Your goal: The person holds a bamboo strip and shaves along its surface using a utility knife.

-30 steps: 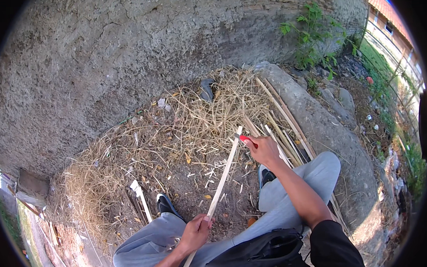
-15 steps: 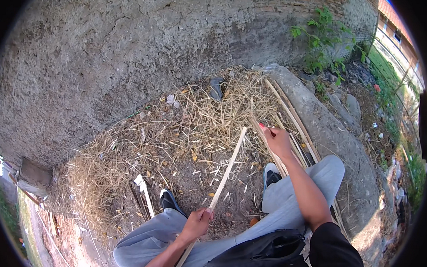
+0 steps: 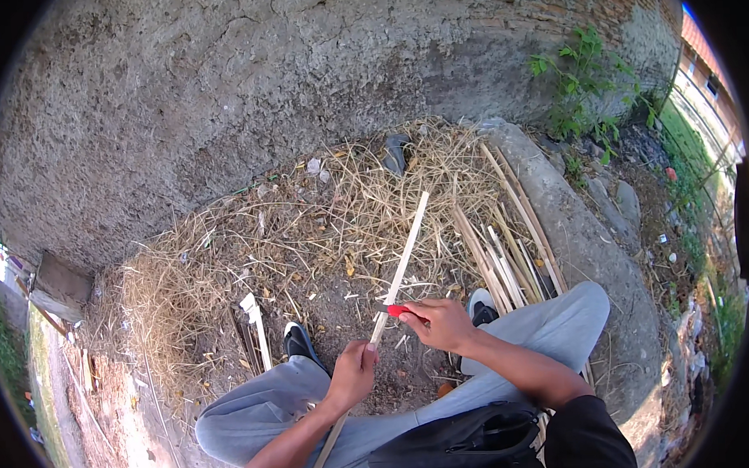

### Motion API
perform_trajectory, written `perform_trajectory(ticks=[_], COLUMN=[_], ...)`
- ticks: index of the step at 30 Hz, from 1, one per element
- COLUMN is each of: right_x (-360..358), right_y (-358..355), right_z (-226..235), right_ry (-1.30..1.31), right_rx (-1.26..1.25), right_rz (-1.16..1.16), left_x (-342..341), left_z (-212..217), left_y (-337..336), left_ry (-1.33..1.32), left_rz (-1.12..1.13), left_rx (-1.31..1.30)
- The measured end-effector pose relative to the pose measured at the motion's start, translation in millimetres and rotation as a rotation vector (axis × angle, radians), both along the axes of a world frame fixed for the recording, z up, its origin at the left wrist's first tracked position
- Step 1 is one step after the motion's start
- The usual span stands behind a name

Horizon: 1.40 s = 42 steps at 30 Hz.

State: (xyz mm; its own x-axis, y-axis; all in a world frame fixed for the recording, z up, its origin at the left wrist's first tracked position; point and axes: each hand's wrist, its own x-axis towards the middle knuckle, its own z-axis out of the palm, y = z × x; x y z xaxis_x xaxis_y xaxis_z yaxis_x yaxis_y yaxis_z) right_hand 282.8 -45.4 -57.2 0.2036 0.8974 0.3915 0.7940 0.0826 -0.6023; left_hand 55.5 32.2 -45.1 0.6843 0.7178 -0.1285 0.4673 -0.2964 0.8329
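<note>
2 bare hands worked on 1 long pale stick [image 3: 405, 258] in the head view. The left hand [image 3: 352, 375] was curled shut around the stick's lower part, fingers wrapped tight and the thumb lying along the wood. From that grip the stick ran up and to the right, its far end reaching out over the dry straw [image 3: 308, 228] by the rough wall [image 3: 221, 91]; its near end passed down between the knees.

The right hand [image 3: 440, 322] sat just above and to the right of the left one, fingers pressed together around a red-handled tool [image 3: 396, 311]. Only the red tip showed past the fingertips, and it touched the stick at its right edge. Whether a blade was there, I could not tell.

Grey trousers [image 3: 551, 331] covered both legs, with 2 dark shoes [image 3: 298, 342] planted on the dirt either side of the stick. More split sticks [image 3: 507, 238] lay in a row to the right, beside a concrete kerb [image 3: 585, 251]. A black bag [image 3: 464, 445] rested at the lap.
</note>
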Motion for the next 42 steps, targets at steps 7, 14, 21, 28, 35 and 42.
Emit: perform_trajectory(ticks=[7, 14, 21, 28, 35, 42], right_x=[55.3, 62.4, 16.5, 20.1, 25.2, 28.3], right_y=[6.6, 8.4, 2.4, 1.7, 6.2, 9.3], right_z=[0.7, -0.3, 12.8, 6.5, -2.6, -6.4], right_ry=[-0.026, -0.042, -0.130, -0.164, -0.164, -0.134], right_rx=[-0.075, -0.041, 0.099, 0.104, 0.108, 0.066], right_rz=[-0.218, -0.321, -0.069, -0.098, -0.127, -0.117], left_x=[-10.8, -10.7, -7.3, -3.7, -0.8, 1.3], left_z=[7.6, 13.3, 14.1, 20.8, 23.1, 26.6], left_y=[-21.0, -15.9, -0.5, -5.6, -9.3, -11.2], left_ry=[-0.065, -0.011, -0.002, -0.060, -0.042, -0.064], left_rz=[-0.076, -0.057, -0.050, -0.076, -0.067, -0.068], left_rx=[0.091, 0.011, 0.035, 0.102, 0.078, 0.079])
